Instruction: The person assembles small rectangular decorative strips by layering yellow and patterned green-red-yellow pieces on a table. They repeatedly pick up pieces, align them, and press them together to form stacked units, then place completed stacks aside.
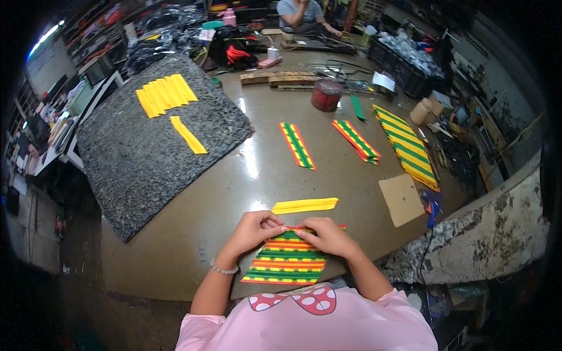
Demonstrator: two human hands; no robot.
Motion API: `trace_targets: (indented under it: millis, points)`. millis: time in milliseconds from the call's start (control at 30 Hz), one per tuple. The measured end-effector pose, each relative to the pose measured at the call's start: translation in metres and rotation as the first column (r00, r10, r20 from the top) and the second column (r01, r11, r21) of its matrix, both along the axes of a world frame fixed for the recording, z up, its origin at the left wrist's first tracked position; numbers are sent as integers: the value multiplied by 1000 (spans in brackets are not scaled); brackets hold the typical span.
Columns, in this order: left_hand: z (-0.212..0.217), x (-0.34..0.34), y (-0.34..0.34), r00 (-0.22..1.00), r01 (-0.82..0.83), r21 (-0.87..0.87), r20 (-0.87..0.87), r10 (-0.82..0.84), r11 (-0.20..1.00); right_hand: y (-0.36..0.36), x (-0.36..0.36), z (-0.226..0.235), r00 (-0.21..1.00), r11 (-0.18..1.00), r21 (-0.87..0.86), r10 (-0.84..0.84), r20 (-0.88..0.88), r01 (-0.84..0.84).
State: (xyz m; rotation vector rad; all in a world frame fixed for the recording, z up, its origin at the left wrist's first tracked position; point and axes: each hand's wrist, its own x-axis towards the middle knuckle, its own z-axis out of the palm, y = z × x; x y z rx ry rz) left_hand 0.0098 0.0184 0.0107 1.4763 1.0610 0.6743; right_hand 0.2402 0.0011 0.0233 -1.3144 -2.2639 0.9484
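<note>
A piece of fabric (287,263) striped in green, yellow and red with a leaf pattern lies flat at the table's near edge. My left hand (256,231), a beaded bracelet at its wrist, pinches its far edge. Close beside it, my right hand (326,235) presses finger and thumb on the same edge. The fingers partly hide that edge. Just beyond my hands lies a folded yellow strip (305,205). Farther off are a patterned strip (297,146) and a small stack of patterned strips (356,142).
A rough grey board (175,169) at the left bears several yellow strips (166,95). At the right are green-and-yellow striped pieces (405,146), a cardboard square (401,200) and a blue-handled tool (433,214). A red tin (326,95) stands farther back; a person (300,14) sits beyond.
</note>
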Motion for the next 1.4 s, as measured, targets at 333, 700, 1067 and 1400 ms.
trace_targets:
  millis: [333,700,1067,1400]
  points:
    - [1,-14,0,993,114,-120,-6,-115,986,0,4,-2,984,998,28,67,-167,-63]
    - [1,-13,-3,977,153,-227,184,-112,962,-4,3,-18,964,923,374,18,-266,86]
    - [11,14,-15,997,26,569,-80,23,822,-14,12,-25,964,700,698,55,-262,150]
    - [9,15,-15,997,21,544,-69,20,839,-20,13,-32,985,628,768,10,-170,126]
